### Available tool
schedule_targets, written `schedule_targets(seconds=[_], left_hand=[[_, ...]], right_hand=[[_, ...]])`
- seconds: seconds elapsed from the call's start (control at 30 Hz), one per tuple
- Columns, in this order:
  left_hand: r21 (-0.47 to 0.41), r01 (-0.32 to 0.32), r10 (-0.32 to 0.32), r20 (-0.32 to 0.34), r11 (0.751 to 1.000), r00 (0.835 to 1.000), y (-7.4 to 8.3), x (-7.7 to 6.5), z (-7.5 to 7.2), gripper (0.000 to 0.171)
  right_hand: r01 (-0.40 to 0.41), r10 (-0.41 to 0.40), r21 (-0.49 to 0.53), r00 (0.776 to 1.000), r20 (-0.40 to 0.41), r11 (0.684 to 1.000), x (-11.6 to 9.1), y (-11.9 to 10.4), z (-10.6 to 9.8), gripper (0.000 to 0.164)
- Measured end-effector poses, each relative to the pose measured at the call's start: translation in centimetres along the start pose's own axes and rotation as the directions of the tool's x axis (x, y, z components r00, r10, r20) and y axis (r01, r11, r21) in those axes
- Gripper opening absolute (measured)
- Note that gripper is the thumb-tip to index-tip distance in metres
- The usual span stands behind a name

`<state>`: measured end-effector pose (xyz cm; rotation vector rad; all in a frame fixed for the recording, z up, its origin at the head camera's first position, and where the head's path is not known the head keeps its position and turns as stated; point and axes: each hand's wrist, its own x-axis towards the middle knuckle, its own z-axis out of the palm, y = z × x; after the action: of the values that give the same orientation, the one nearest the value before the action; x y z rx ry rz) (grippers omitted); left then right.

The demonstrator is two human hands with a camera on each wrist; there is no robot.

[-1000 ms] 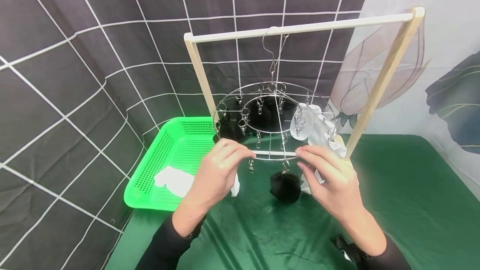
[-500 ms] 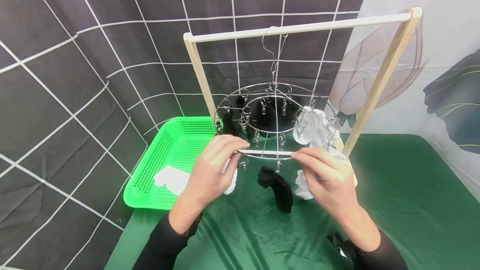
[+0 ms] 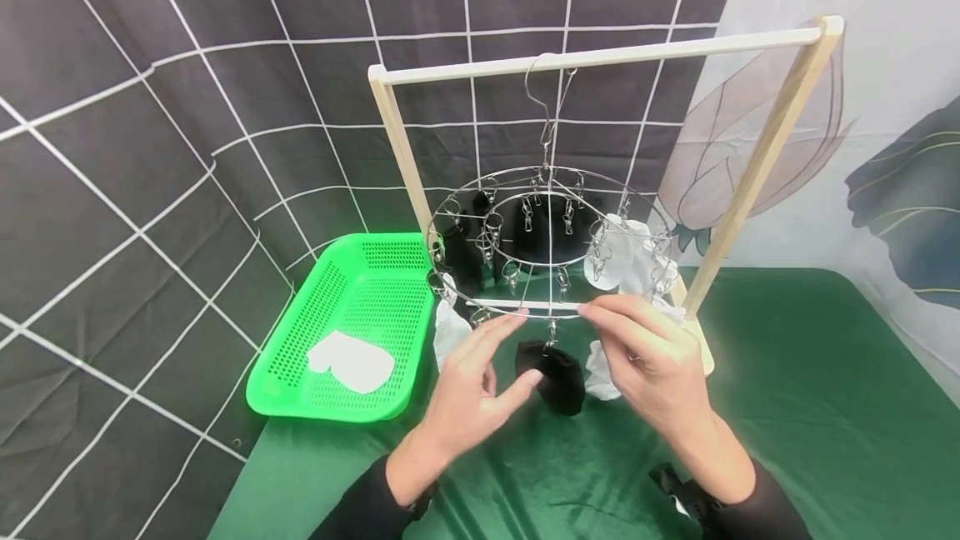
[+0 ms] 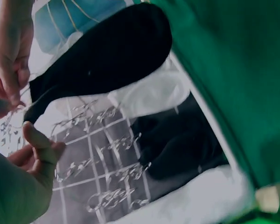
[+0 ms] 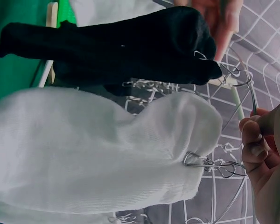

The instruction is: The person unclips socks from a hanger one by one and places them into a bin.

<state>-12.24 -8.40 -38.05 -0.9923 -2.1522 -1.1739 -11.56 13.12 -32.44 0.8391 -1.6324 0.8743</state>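
Note:
A round wire clip hanger [image 3: 487, 307] hangs by its hook from a wooden rack. My right hand [image 3: 648, 361] pinches the front of its outer ring between thumb and fingertips. A black sock [image 3: 558, 386] hangs from a clip on that front part, between my hands. My left hand [image 3: 476, 394] is beside this sock, thumb and fingers spread apart, fingertips right at the ring. In the right wrist view a white sock [image 5: 102, 149] hangs from a clip just below my right hand. Another white sock [image 3: 450, 332] hangs at the ring's left.
The rack's white crossbar [image 3: 600, 57] runs above the hanger. To the left stands a green perforated basket [image 3: 262, 390] with a white sock [image 3: 352, 361] in it. More black socks [image 3: 547, 227] and white socks [image 3: 630, 257] hang at the back and right. Green cloth [image 3: 810, 407] covers the table.
My left hand has let go of the ring and moved down and right, its fingers spreading. The hanger has turned slightly, shifting the front black sock left. My right hand keeps its pinch.

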Motion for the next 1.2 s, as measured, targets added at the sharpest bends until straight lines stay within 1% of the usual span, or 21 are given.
schedule_targets(seconds=[0.07,0.1,0.17,0.23,0.3,0.37,0.53,0.6,0.73,0.8,0.83,0.93,1.0,1.1,1.2], left_hand=[[-0.047,0.072,-0.071,0.028,0.996,0.997,0.0,0.1,0.7,0.061],[-0.079,0.102,-0.099,0.039,0.992,0.994,0.1,0.3,1.0,0.059],[-0.151,0.154,-0.147,0.052,0.976,0.988,0.4,0.6,1.4,0.051],[-0.205,0.197,-0.192,0.048,0.959,0.980,0.9,0.8,1.5,0.039],[-0.234,0.229,-0.226,0.041,0.945,0.973,1.3,1.0,1.4,0.030],[-0.248,0.248,-0.247,0.039,0.936,0.968,1.6,1.1,1.2,0.024],[-0.309,0.254,-0.249,0.058,0.916,0.967,1.6,1.2,1.1,0.021],[-0.333,0.250,-0.245,0.058,0.909,0.968,1.5,1.1,1.1,0.020],[-0.356,0.253,-0.247,0.062,0.900,0.967,1.3,1.0,1.2,0.020],[-0.360,0.260,-0.253,0.068,0.896,0.965,1.4,1.1,1.2,0.020],[-0.362,0.263,-0.256,0.070,0.894,0.964,1.4,1.1,1.2,0.020],[-0.360,0.266,-0.256,0.076,0.894,0.964,1.4,1.1,1.2,0.019],[-0.358,0.265,-0.254,0.080,0.895,0.964,1.4,1.1,1.2,0.018],[-0.347,0.264,-0.251,0.083,0.900,0.965,1.5,1.1,1.3,0.018],[-0.331,0.276,-0.263,0.083,0.903,0.961,1.5,1.1,1.3,0.018]], right_hand=[[-0.003,0.003,0.011,1.000,0.002,1.000,-0.1,0.0,0.0,0.017],[-0.006,0.005,0.016,1.000,0.004,1.000,-0.2,0.0,0.1,0.016],[-0.009,0.009,0.027,1.000,0.011,1.000,-0.3,0.0,0.1,0.015],[-0.016,0.015,0.035,1.000,0.024,0.999,-0.5,-0.1,0.2,0.015],[-0.020,0.019,0.036,0.999,0.035,0.999,-0.5,-0.1,0.2,0.015],[-0.024,0.023,0.034,0.999,0.042,0.999,-0.5,-0.2,0.2,0.015],[-0.026,0.025,0.029,0.999,0.036,0.999,-0.3,-0.3,0.3,0.014],[-0.016,0.015,0.026,1.000,0.019,1.000,-0.3,-0.4,0.4,0.014],[0.018,-0.016,0.056,1.000,-0.021,0.998,-0.7,-0.5,0.7,0.013],[0.022,-0.022,0.086,1.000,-0.008,0.996,-1.0,-0.6,0.9,0.011],[0.018,-0.020,0.101,1.000,0.011,0.995,-1.1,-0.7,1.0,0.011],[-0.026,0.012,0.131,0.995,0.101,0.991,-1.4,-0.9,1.3,0.013],[-0.064,0.043,0.144,0.989,0.144,0.987,-1.6,-1.1,1.6,0.018],[-0.132,0.104,0.168,0.981,0.165,0.977,-1.9,-1.2,2.0,0.027],[-0.214,0.180,0.217,0.970,0.163,0.952,-2.1,-1.4,2.3,0.031]])
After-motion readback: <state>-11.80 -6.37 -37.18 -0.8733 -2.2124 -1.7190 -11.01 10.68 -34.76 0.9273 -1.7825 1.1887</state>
